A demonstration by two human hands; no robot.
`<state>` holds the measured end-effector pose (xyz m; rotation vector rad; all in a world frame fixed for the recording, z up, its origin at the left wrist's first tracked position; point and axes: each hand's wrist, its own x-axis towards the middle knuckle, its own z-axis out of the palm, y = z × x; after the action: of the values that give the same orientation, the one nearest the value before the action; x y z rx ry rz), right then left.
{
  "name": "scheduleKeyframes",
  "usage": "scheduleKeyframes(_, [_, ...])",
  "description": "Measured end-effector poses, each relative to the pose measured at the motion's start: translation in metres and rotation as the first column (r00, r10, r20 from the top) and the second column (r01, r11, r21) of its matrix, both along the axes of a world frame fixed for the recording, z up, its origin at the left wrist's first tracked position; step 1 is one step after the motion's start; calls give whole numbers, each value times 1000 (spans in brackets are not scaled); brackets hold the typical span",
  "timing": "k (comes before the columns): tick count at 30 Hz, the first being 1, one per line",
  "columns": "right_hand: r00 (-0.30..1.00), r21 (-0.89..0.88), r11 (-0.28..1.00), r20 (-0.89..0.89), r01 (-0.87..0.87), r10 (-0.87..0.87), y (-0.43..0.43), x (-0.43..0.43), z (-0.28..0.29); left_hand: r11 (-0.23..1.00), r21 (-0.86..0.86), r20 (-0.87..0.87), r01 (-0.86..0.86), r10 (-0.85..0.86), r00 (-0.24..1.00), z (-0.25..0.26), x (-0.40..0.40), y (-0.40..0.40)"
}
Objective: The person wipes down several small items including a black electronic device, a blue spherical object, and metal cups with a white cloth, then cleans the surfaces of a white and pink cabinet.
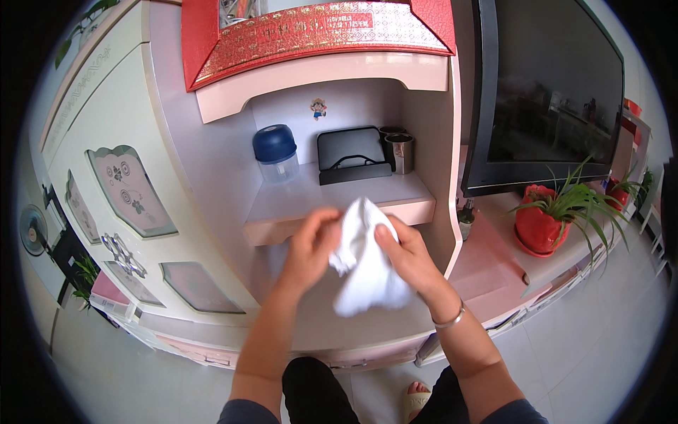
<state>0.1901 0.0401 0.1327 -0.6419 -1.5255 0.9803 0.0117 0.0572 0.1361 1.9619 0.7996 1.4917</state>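
Observation:
A crumpled white cloth (371, 270) hangs in front of the cabinet shelf, its lower part blurred. My right hand (408, 252) grips its right side, thumb on the near face, and a silver bangle circles that wrist. At the cloth's left edge, my left hand (310, 252) pinches it with curled, slightly blurred fingers. Beyond the hands is a pale pink shelf (296, 204). On it stand a clear container with a dark blue lid (275, 151), a black stand (352, 156) and a shiny metal cup (401, 153); a second cup is partly hidden behind.
A red and gold box (318, 34) rests above the niche. On the left is a white cabinet door (127, 201) with a metal handle (123, 254). To the right are a black television (551, 95), a red flowerpot with a spider plant (540, 225) and a small bottle (466, 220).

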Motion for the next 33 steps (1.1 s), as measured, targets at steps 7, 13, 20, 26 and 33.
scheduleKeyframes(7, [986, -450, 879, -16, -156, 166, -46, 7, -77, 843, -516, 237, 152, -30, 971, -80, 11, -58])
scheduleKeyframes(13, [935, -444, 827, -83, -345, 346, -85, 11, -107, 741, -644, 452, 189, 170, 875, -113, 14, -62])
scheduleKeyframes(20, [982, -579, 807, 60, -113, 181, -104, -6, -136, 576, -756, 520, 311, 241, 819, -114, 11, -92])
scheduleKeyframes(26, [880, -750, 520, -476, -409, 6, -115, 5, -154, 369, -727, 666, 579, 175, 725, -126, -33, -102])
scheduleKeyframes(33, [872, -713, 584, -490, -388, -19, -123, 4, -159, 386, -723, 666, 573, 167, 727, -140, -46, -102])
